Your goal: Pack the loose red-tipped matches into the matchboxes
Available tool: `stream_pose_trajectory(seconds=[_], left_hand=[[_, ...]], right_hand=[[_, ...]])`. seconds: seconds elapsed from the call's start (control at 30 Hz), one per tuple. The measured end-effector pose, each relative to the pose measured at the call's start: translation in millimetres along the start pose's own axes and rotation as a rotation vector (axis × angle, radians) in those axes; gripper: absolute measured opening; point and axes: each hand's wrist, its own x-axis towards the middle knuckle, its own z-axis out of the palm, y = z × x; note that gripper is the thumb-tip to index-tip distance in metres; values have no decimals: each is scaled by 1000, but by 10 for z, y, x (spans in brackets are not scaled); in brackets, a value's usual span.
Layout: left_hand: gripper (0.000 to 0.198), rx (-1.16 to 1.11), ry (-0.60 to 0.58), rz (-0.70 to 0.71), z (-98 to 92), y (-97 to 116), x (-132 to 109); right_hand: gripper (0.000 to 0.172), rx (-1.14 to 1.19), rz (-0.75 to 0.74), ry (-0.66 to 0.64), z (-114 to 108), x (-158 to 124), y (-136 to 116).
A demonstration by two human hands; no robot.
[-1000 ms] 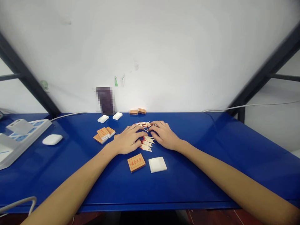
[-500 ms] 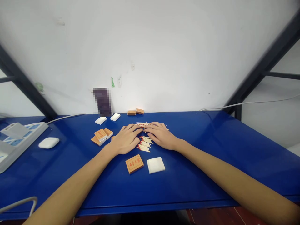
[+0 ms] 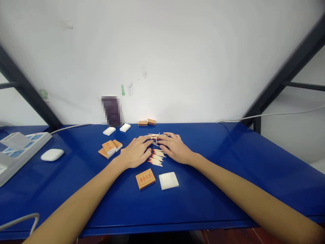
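Observation:
My left hand (image 3: 135, 151) reaches in from the left with its fingers stretched out and the thumb apart. Opposite it, my right hand (image 3: 174, 148) is open too, fingers extended over loose matches (image 3: 155, 135) at the far side. The fingertips of both hands are close together and touch these matches; some are hidden beneath the fingers. Between the two thumbs and wrists lies a row of red-tipped matches (image 3: 156, 157), heads to the left. Nearer to me are an orange matchbox sleeve (image 3: 145, 179) with red characters and a white matchbox tray (image 3: 169, 180), side by side.
More orange matchboxes (image 3: 109, 148) are piled left of my hands. Two white trays (image 3: 109, 131) and two orange sleeves (image 3: 147, 122) stand along the wall. A white case (image 3: 52, 155) and a power strip (image 3: 27, 156) with plugs occupy the left of the blue table (image 3: 215, 200).
The fingertips have shifted slightly among the far matches, and a few matches now show between them at different angles. The near row, sleeve and tray stay in place.

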Motion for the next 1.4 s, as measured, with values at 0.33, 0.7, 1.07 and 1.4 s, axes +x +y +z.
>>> stream_pose_trajectory(seconds=[0.33,0.7,1.07,1.4], left_hand=[[42,16,-27,25,11,-15,10],[42,22,-34,20,3,-3,10],[43,5,-76,-6,10,-37,32],[36,10,18,-30,64,-85,45]], right_hand=[[39,68,-97,-84,-47,16,-22],[35,34,-152,-7,-47,16,-48],[29,43,-146,43,-54,-7,-41],[37,32,-150,-7,-30,-9,-34]])
